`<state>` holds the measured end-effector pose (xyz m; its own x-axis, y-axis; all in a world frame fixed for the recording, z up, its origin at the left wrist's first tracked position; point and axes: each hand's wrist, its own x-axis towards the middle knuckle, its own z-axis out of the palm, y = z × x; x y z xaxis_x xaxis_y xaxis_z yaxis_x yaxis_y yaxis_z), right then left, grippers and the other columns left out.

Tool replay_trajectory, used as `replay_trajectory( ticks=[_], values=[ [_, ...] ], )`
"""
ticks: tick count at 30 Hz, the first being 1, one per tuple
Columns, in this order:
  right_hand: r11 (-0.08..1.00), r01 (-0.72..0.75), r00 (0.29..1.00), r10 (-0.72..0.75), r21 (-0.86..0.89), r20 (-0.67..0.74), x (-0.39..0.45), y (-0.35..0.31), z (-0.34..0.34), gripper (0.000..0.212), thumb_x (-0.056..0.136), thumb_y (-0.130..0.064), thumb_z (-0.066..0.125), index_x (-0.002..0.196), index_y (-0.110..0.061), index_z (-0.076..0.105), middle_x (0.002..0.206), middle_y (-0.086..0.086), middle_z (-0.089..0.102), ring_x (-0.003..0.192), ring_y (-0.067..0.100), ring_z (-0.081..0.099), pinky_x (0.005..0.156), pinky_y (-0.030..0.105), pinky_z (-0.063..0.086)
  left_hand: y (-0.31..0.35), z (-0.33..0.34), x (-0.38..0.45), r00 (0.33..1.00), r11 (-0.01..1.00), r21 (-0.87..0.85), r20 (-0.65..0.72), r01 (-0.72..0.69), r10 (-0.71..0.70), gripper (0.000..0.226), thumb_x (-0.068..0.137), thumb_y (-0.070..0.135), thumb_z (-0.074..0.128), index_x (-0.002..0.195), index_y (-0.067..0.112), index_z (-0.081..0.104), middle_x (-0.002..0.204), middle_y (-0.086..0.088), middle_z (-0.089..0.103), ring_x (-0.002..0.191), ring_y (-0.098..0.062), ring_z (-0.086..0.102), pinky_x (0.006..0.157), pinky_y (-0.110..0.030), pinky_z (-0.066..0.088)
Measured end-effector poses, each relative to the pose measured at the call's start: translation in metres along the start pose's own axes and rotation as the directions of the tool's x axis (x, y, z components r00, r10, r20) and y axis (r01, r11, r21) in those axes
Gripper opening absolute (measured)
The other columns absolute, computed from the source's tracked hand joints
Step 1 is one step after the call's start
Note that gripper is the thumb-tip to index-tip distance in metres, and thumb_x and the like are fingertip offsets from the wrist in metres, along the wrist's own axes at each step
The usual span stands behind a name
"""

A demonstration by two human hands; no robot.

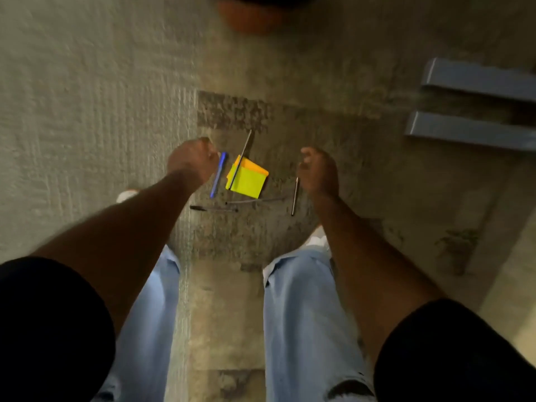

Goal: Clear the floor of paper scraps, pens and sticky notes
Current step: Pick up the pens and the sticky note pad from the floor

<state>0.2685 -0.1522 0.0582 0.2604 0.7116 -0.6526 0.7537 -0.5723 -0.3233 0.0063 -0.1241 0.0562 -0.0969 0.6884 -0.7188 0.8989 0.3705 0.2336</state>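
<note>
At far left the floor [72,111] is pale textured carpet, blurred by camera motion, with a darker mottled patch toward the middle. The left hand [191,161] hangs above it with its fingers curled in toward the palm; whether they hold anything I cannot tell. Just right of that hand a blue pen [218,174] lies on the floor, its length running away from the person. Below it a dark pen [213,208] lies crosswise, and another thin dark pen [255,200] lies crosswise to its right. Next comes a small stack of sticky notes [248,181], yellow-green on top with orange showing at the far edge, and a slim grey pen [240,161] lies across its left side. A silver pen [294,196] lies just beside the right hand [319,172], whose fingers are loosely bent and seem to grip nothing. Blue-jeaned legs [298,314] and white shoe tips stand near the scatter. At far right are 2 grey-blue bars [475,105]
</note>
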Motion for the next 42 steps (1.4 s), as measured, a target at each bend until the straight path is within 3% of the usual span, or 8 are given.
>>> replay_trajectory(
  ticks=[7,12,16,19,24,27,35,42],
  values=[
    [0.951,-0.298,0.954,0.298,-0.088,-0.005,0.016,0.081,0.090,0.036,0.087,-0.034,0.072,0.110,-0.007,0.072,0.113,0.013,0.074,0.106,0.030,0.069,0.080,0.032,0.051,-0.001,0.099,0.040,0.998,0.985,0.160,-0.002,-0.066,0.068,0.026,0.091,0.032,0.058,0.106,0.014,0.067,0.106,-0.020,0.071,0.101,-0.042,0.067,0.081,-0.045,0.054],
    [0.952,-0.303,0.953,0.303,-0.038,-0.006,0.014,0.099,0.119,0.032,0.084,-0.031,0.077,0.102,-0.004,0.073,0.102,0.013,0.077,0.093,0.029,0.074,0.079,0.038,0.060,0.008,0.115,0.064,0.987,0.964,0.220,-0.015,-0.150,0.157,0.037,0.094,0.043,0.056,0.112,0.012,0.060,0.108,-0.020,0.069,0.102,-0.041,0.067,0.079,-0.042,0.051],
    [0.988,-0.144,0.989,0.141,-0.063,-0.046,0.015,0.100,0.120,0.016,0.087,-0.028,0.071,0.091,-0.012,0.072,0.085,0.004,0.075,0.076,0.021,0.070,0.060,0.023,0.045,0.017,0.116,0.075,0.969,0.933,0.271,0.003,-0.238,0.247,0.025,0.097,0.029,0.053,0.113,0.010,0.059,0.112,-0.021,0.068,0.103,-0.043,0.066,0.082,-0.045,0.052],
    [0.965,0.166,0.985,-0.170,-0.205,-0.001,0.011,0.091,0.114,0.013,0.093,-0.028,0.061,0.087,-0.017,0.062,0.072,-0.002,0.059,0.063,0.015,0.056,0.051,0.021,0.029,0.018,0.112,0.072,0.960,0.930,0.250,-0.014,-0.269,0.281,0.019,0.096,0.016,0.049,0.109,0.009,0.061,0.113,-0.021,0.067,0.103,-0.045,0.065,0.081,-0.047,0.052],
    [0.679,0.640,0.768,-0.549,-0.360,0.330,0.004,0.070,0.119,0.017,0.089,-0.017,0.053,0.101,-0.010,0.062,0.098,0.014,0.065,0.085,0.033,0.062,0.065,0.037,0.046,0.006,0.098,0.062,0.949,0.949,0.101,-0.074,-0.299,0.307,0.018,0.096,0.023,0.047,0.103,0.008,0.057,0.100,-0.024,0.067,0.091,-0.046,0.065,0.065,-0.043,0.045],
    [0.618,0.643,0.763,-0.470,-0.452,0.444,-0.003,0.061,0.127,0.027,0.095,-0.022,0.050,0.120,-0.013,0.055,0.124,0.012,0.058,0.104,0.032,0.061,0.080,0.042,0.052,-0.005,0.090,0.055,0.937,0.943,0.030,-0.108,-0.330,0.331,0.022,0.098,0.027,0.045,0.097,0.007,0.055,0.090,-0.026,0.066,0.082,-0.046,0.063,0.060,-0.041,0.039],
    [0.538,0.601,0.799,-0.417,-0.591,0.432,-0.002,0.065,0.136,0.035,0.097,-0.007,0.044,0.131,-0.008,0.051,0.142,0.014,0.050,0.106,0.031,0.064,0.083,0.042,0.053,-0.031,0.083,0.048,0.875,0.875,-0.032,-0.036,-0.484,0.483,0.018,0.098,0.030,0.047,0.105,0.020,0.059,0.078,-0.016,0.068,0.069,-0.037,0.065,0.055,-0.037,0.047],
    [0.807,0.484,0.872,-0.412,-0.337,0.265,-0.021,0.089,0.093,0.019,0.087,-0.020,0.064,0.102,-0.009,0.064,0.107,0.012,0.063,0.092,0.032,0.064,0.074,0.036,0.051,-0.037,0.081,0.034,0.942,0.800,-0.554,0.080,-0.229,0.325,0.027,0.106,0.022,0.040,0.107,0.007,0.062,0.084,-0.013,0.072,0.053,-0.007,0.060,0.048,-0.024,0.048]
  ],
)
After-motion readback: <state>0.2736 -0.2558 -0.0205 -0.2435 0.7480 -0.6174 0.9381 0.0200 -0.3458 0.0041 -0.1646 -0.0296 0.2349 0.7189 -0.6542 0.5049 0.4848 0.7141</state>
